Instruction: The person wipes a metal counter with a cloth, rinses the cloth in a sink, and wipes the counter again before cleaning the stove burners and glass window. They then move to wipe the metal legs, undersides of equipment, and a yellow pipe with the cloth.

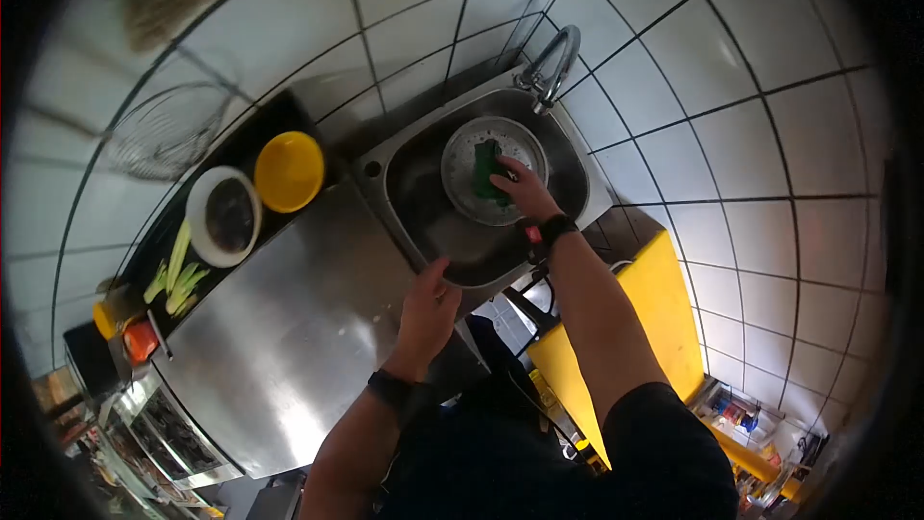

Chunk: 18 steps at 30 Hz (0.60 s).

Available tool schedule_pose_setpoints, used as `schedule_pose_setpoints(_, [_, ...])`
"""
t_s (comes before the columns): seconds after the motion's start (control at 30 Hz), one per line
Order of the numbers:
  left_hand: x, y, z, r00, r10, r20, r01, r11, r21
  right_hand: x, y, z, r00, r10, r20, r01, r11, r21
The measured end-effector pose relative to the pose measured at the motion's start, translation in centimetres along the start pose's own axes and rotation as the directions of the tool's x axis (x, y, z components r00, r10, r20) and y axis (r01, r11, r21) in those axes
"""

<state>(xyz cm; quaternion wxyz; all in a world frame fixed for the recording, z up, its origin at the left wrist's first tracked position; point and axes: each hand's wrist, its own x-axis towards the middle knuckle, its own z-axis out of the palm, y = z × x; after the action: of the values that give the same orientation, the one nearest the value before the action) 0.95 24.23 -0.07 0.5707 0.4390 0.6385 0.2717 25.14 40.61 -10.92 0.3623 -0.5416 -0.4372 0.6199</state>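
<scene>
A metal sink point(409, 221) holds a round, shallow metal dish point(462, 169) with wet spots on it. My right hand point(527, 191) is over the dish, its fingers closed on a dark green cloth or sponge point(487, 166) that lies against the dish's inside. My left hand point(429, 316) is at the sink's near left edge, beside the steel counter, with its fingers apart and nothing in it. Above the far right corner of the sink stands a chrome faucet point(556, 67); whether water runs is too small to tell.
Left of the sink is a steel counter point(279, 327). Behind it stand a yellow bowl point(290, 171), a white bowl point(202, 217) with dark contents and green vegetable pieces point(178, 270). A wire strainer point(164, 135) hangs at the wall. A yellow board point(664, 308) is at right.
</scene>
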Motion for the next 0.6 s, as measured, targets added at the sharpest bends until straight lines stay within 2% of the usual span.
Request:
schedule_pose_setpoints(0.03, [0.7, 0.5, 0.5, 1.000, -0.014, 0.006, 0.014, 1.000, -0.007, 0.9, 1.2, -0.8, 0.998, -0.046, -0.048, 0.014, 0.848, -0.530])
schedule_pose_setpoints(0.07, [1.5, 0.7, 1.1, 1.000, -0.025, 0.011, 0.025, 1.000, -0.014, 1.8, 1.9, -1.3, 0.992, -0.109, -0.060, -0.006, 0.437, -0.899])
schedule_pose_setpoints(0.1, [2.3, 0.7, 1.7, 0.999, -0.035, 0.020, 0.035, 0.999, -0.001, 3.2, 3.8, -1.9, 0.989, -0.137, -0.045, 0.016, 0.415, -0.910])
schedule_pose_setpoints(0.13, [3.0, 0.5, 2.2, 1.000, 0.017, 0.012, -0.018, 0.998, 0.059, 3.6, 4.7, -2.0, 0.990, -0.127, -0.058, 0.002, 0.428, -0.904])
schedule_pose_setpoints(0.17, [3.8, 0.5, 2.6, 0.997, 0.073, 0.008, -0.073, 0.990, 0.117, 3.7, 5.4, -1.8, 0.982, -0.133, 0.133, 0.164, 0.262, -0.951])
schedule_pose_setpoints(0.2, [4.6, 0.7, 2.9, 0.998, 0.066, 0.017, -0.067, 0.990, 0.125, 3.7, 5.9, -2.0, 0.941, -0.106, 0.322, 0.332, 0.091, -0.939])
schedule_pose_setpoints(0.23, [5.2, 1.0, 3.1, 0.990, 0.139, 0.035, -0.143, 0.961, 0.235, 3.5, 5.4, -2.3, 0.943, -0.101, 0.317, 0.326, 0.103, -0.940])
schedule_pose_setpoints(0.27, [6.0, 1.1, 3.3, 0.976, 0.209, 0.063, -0.218, 0.915, 0.339, 3.1, 3.9, -2.6, 0.910, 0.030, 0.413, 0.405, 0.142, -0.903])
schedule_pose_setpoints(0.3, [6.9, 1.0, 3.5, 0.977, 0.203, 0.068, -0.214, 0.914, 0.344, 2.8, 2.8, -2.8, 0.849, 0.153, 0.506, 0.477, 0.191, -0.858])
schedule_pose_setpoints(0.33, [8.1, 0.8, 3.8, 0.960, 0.264, 0.093, -0.279, 0.883, 0.377, 2.8, 2.4, -2.8, 0.848, 0.152, 0.508, 0.478, 0.195, -0.856])
schedule_pose_setpoints(0.37, [9.3, 0.7, 4.1, 0.938, 0.325, 0.119, -0.344, 0.847, 0.406, 2.6, 2.3, -2.5, 0.929, 0.168, 0.329, 0.305, 0.153, -0.940])
schedule_pose_setpoints(0.4, [10.5, 0.5, 4.4, 0.939, 0.324, 0.116, -0.342, 0.847, 0.407, 2.4, 2.1, -2.2, 0.975, 0.175, 0.137, 0.119, 0.108, -0.987])
schedule_pose_setpoints(0.43, [11.6, 0.4, 4.7, 0.901, 0.407, 0.150, -0.427, 0.771, 0.472, 2.1, 1.9, -2.0, 0.975, 0.173, 0.139, 0.121, 0.108, -0.987])
schedule_pose_setpoints(0.47, [12.8, 0.3, 5.1, 0.854, 0.484, 0.192, -0.505, 0.681, 0.529, 1.7, 1.8, -1.8, 0.934, 0.226, 0.277, 0.265, 0.083, -0.961])
schedule_pose_setpoints(0.5, [14.0, 0.4, 5.5, 0.852, 0.488, 0.191, -0.508, 0.680, 0.529, 1.6, 1.7, -1.9, 0.870, 0.281, 0.404, 0.403, 0.065, -0.913])
schedule_pose_setpoints(0.53, [15.1, 0.4, 5.9, 0.837, 0.495, 0.235, -0.527, 0.612, 0.590, 1.7, 2.2, -2.3, 0.871, 0.278, 0.405, 0.404, 0.063, -0.912])
schedule_pose_setpoints(0.57, [16.1, 0.4, 6.1, 0.822, 0.495, 0.280, -0.544, 0.539, 0.644, 1.7, 2.8, -2.7, 0.898, 0.217, 0.383, 0.354, 0.160, -0.921])
schedule_pose_setpoints(0.6, [17.2, 0.2, 6.4, 0.822, 0.496, 0.281, -0.545, 0.538, 0.643, 1.9, 3.4, -3.1, 0.923, 0.158, 0.350, 0.304, 0.259, -0.917])
